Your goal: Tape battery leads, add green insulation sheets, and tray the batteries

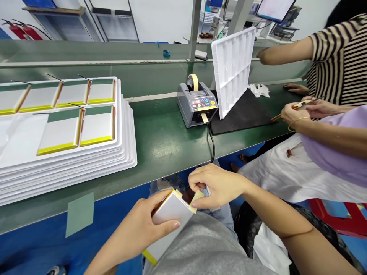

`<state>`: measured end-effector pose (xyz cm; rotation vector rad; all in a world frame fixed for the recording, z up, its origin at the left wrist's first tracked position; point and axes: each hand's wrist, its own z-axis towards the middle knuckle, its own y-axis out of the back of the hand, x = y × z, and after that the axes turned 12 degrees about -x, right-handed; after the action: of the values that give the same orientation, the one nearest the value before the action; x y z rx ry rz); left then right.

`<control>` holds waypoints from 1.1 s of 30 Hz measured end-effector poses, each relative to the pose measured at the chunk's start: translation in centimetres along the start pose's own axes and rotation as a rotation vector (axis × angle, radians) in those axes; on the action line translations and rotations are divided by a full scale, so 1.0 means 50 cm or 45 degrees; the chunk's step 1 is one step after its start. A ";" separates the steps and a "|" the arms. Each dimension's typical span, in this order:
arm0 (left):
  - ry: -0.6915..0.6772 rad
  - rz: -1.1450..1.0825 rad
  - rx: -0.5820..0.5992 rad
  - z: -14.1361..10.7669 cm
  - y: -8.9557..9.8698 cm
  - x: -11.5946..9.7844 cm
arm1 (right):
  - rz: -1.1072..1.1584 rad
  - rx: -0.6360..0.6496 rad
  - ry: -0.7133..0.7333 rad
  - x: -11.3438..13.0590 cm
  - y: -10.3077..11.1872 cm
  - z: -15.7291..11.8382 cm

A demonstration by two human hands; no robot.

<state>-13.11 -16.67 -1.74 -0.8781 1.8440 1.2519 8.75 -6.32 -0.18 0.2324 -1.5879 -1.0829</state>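
Note:
My left hand [143,229] is closed around a flat silver-white pouch battery [176,210] with yellow edges, holding it tilted above my lap. A short strip of pale yellow tape [197,199] is pinched in my right hand [220,187], its lower end against the battery's top right corner. Another bit of yellow tape [177,193] sits on the battery's top edge. Beyond my hands, a grey tape dispenser [197,105] stands on the bench with a cut strip sticking out of its front.
At left, stacked white trays [126,130] carry several batteries [96,126]. An upright white tray [233,72] stands on a black mat [243,114]. On the right, a co-worker's hands [298,112] hold another battery. A dark bag [246,225] lies beside my lap.

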 end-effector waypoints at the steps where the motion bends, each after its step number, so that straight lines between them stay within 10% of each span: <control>1: 0.004 0.004 -0.009 0.000 -0.001 0.000 | -0.008 -0.005 -0.012 0.001 0.000 0.000; 10: 0.070 0.101 -0.215 -0.010 -0.010 0.018 | -0.132 -0.199 -0.191 0.014 -0.019 -0.005; 19: -0.287 0.473 -0.805 -0.016 -0.033 0.033 | -0.193 -1.018 0.046 0.028 -0.064 -0.020; 33: -0.763 0.699 -0.838 -0.025 -0.031 0.032 | 0.289 -0.764 -0.047 0.028 -0.063 -0.015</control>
<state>-12.82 -18.51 -3.49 -0.2220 1.2116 2.2462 7.72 -9.38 -1.59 -0.3632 -1.2173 -1.3299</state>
